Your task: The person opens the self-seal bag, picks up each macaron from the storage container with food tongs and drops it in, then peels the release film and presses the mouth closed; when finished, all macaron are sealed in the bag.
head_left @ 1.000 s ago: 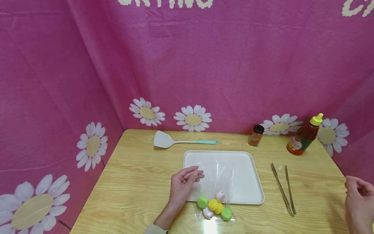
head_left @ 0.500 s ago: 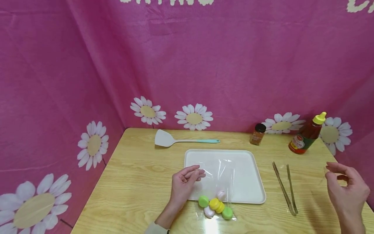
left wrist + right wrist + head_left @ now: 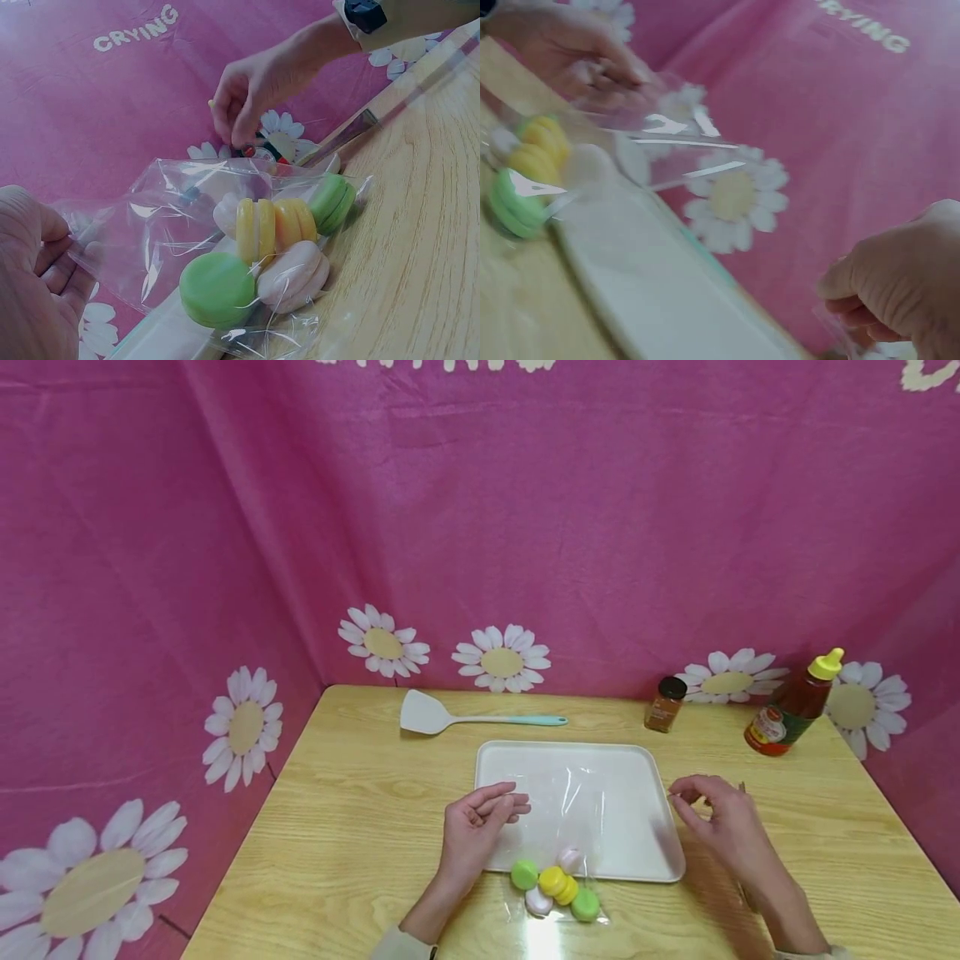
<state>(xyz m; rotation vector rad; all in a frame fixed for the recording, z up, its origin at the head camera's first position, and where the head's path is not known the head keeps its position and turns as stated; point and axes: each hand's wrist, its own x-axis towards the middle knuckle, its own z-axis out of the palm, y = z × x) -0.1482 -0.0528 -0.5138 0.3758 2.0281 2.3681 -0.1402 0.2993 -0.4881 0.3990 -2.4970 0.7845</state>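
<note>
My left hand pinches the upper left edge of a clear plastic bag between thumb and fingers. Inside the bag's lower end lie several macarons: green, yellow and pale pink. The bag's upper part lies over the white tray, while the macarons sit at the tray's front edge. Beside the tray's right rim hovers my right hand, thumb and fingertips together. A thin piece of clear film shows at those fingertips in the right wrist view.
Metal tongs lie on the wooden table, mostly hidden under my right forearm. Behind the tray is a white spatula with a turquoise handle. A spice jar and a red sauce bottle stand at the back right.
My right hand has come in from the far right, across the tongs, to the tray's right edge. The left hand and the bag have stayed in place.
</note>
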